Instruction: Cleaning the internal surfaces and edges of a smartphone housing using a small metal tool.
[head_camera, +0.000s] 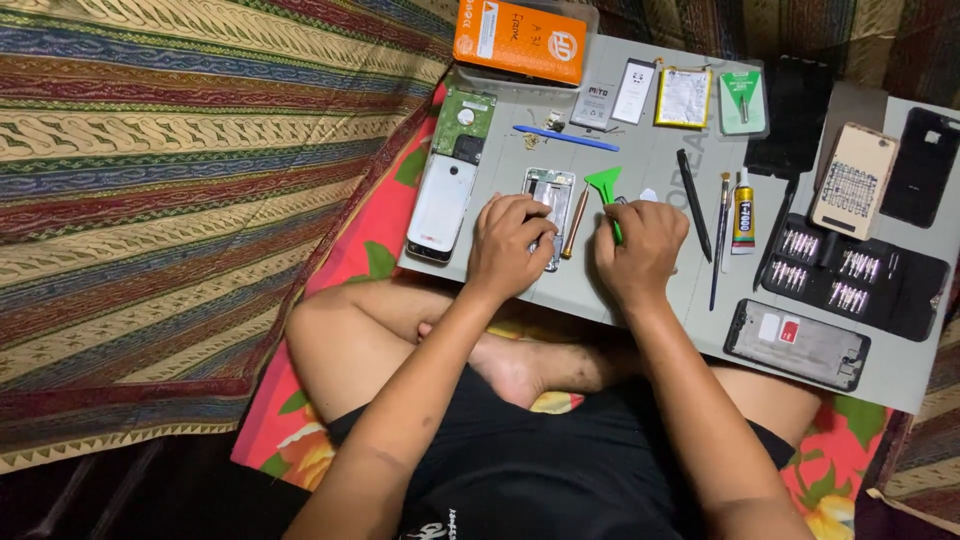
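— Nearest us, our left hand presses flat on the opened phone to pin it to the worktop, doesn't it?

— Yes, and our right hand is curled tight round the green pry tool, blade towards the phone's edge (its handle is buried under our fingers).

— Farther out?

— A white phone back, a glue tube, a screwdriver kit; the orange box is cut off.

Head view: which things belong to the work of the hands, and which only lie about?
In use:
- left hand on the opened phone frame
- right hand holding the green pry tool

Lying about:
- orange box
- blue spudger
- glue tube
- screwdriver bit case
- white phone
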